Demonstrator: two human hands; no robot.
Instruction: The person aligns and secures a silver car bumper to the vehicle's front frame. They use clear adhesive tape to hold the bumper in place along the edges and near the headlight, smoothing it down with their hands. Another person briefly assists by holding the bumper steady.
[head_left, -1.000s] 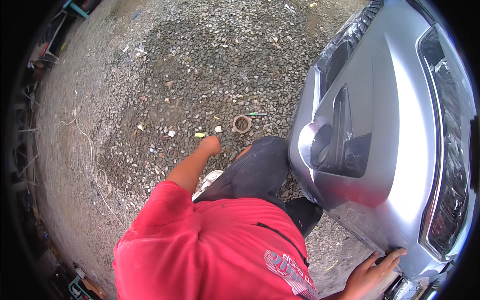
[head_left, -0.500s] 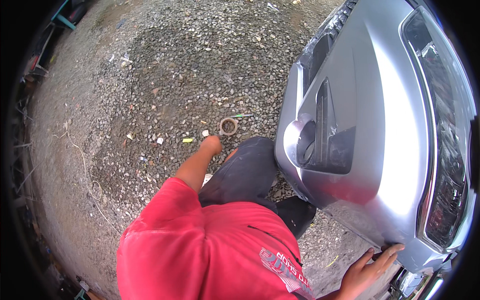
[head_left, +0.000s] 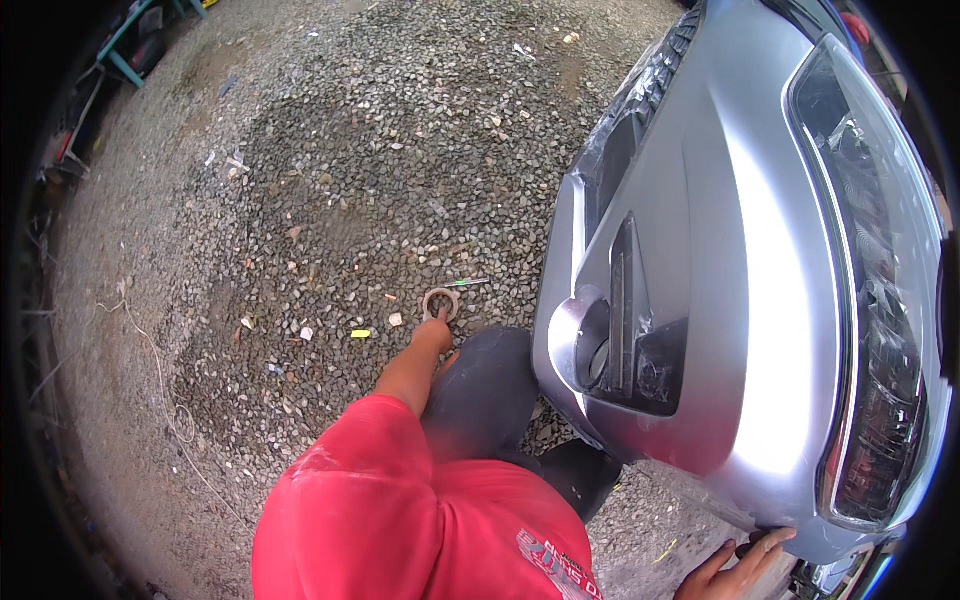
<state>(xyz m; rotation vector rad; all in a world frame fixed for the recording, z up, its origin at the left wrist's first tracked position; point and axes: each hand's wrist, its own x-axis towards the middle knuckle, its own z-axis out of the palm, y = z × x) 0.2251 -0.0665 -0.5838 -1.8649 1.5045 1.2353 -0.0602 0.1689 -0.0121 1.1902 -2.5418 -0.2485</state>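
A tan roll of tape [head_left: 428,300] lies on the gravel beyond my bent knee. My left hand [head_left: 433,335] reaches down to its near rim, with a finger over the rim into the hole, closed on it; the thumb side is partly hidden. Just past the roll lies a thin green-and-dark pen-like stick [head_left: 466,282]. At the lower right my right hand [head_left: 730,572] has its fingers stretched out, their tips against the lower edge of a silver car bumper [head_left: 715,340]. The palm holds nothing that I can see.
The bumper, with its headlight [head_left: 875,330] and a fog-lamp opening [head_left: 597,350], fills the right side. Clear plastic film [head_left: 640,100] hangs near the tyre. A yellow-green scrap [head_left: 361,334], white bits [head_left: 306,333] and a pale cord [head_left: 160,375] lie on the gravel.
My left hand has moved forward onto the roll of tape, which stays beside the stick. My right hand keeps touching the bumper. The whole view has shifted.
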